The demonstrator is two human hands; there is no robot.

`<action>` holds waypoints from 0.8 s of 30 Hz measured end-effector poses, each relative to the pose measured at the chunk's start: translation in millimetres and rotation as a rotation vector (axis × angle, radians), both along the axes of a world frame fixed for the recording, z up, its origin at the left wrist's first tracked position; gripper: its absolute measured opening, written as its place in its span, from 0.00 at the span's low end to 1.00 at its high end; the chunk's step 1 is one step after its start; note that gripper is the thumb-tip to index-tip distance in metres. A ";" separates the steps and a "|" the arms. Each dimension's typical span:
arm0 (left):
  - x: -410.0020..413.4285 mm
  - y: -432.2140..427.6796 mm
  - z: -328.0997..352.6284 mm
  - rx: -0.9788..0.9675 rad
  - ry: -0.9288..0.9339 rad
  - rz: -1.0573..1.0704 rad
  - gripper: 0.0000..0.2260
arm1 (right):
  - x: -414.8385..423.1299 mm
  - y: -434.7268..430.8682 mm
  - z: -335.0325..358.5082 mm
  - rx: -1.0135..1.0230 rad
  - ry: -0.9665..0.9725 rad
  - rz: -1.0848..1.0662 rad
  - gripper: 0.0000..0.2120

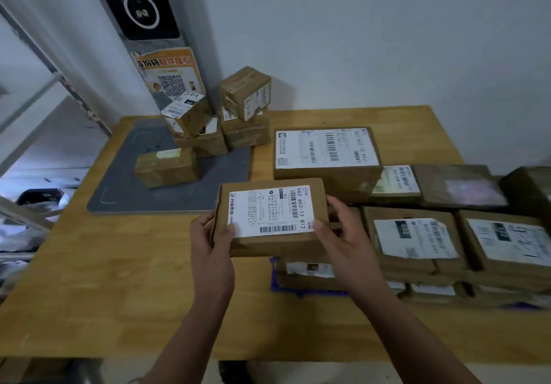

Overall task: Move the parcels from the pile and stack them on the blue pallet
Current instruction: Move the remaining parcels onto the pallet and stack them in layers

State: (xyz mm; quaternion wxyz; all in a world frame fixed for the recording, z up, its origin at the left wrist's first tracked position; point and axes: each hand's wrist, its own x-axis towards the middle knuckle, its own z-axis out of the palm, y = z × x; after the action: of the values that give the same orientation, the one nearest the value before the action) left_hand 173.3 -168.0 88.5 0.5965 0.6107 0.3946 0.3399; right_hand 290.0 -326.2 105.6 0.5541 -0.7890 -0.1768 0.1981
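Starting at the far left, metal shelving [35,91] runs along the edge of the view, and one grey post [167,64] beside it carries one orange poster [168,76] with a square code.

One wooden table [119,264] fills the middle. On its left rear part lies one grey mat [125,180], and the pile [167,168] sits on it. Five brown parcels can be counted there: one flat at the front, two behind it with one tilted on the other, and two more stacked to their right against the wall.

In the centre, one parcel [271,216] with a white label on top is held level by two hands. The left hand [213,234] grips its left end, thumb on the label's corner and fingers curled underneath. The right hand [337,225] grips its right end, thumb on top and fingers wrapped over the side. This parcel sits over the near left corner of the blue pallet [274,279], above a lower parcel; whether it touches that one cannot be told.

To the right, the stacked parcels [326,152] cover the pallet. Six show their tops: one large labelled one at the rear left, three more along the back and two labelled ones in front. Edges of a lower layer peek out beneath, too hidden to count.
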 end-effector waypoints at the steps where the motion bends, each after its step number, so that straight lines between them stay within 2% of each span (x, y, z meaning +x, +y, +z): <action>1: 3.5 -9.6 -0.4 0.006 0.001 -0.018 0.11 | 3.1 -9.5 0.5 0.000 0.001 -0.022 0.21; 6: 21.4 -42.9 -2.1 0.019 0.042 -0.115 0.13 | 16.9 -48.7 0.3 0.002 0.017 -0.092 0.22; 11: 34.5 -56.6 -3.9 0.021 0.105 -0.234 0.14 | 29.4 -63.6 -5.3 -0.011 0.040 -0.132 0.17; 15: 36.9 -60.1 -4.9 0.031 0.142 -0.257 0.17 | 37.3 -65.1 -9.9 -0.023 0.040 -0.134 0.20; 19: 39.4 -59.6 -2.5 0.050 0.152 -0.267 0.18 | 41.2 -67.4 -10.4 -0.003 0.053 -0.116 0.17; 24: 41.7 -59.1 -3.5 0.027 0.146 -0.278 0.18 | 44.7 -67.7 -13.3 -0.007 0.050 -0.114 0.18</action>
State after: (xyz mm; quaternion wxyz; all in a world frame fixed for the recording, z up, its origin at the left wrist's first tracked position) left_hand 215.0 -227.1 85.0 0.5990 0.6905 0.3442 0.2142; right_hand 334.7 -393.8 92.3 0.5661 -0.7944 -0.1171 0.1864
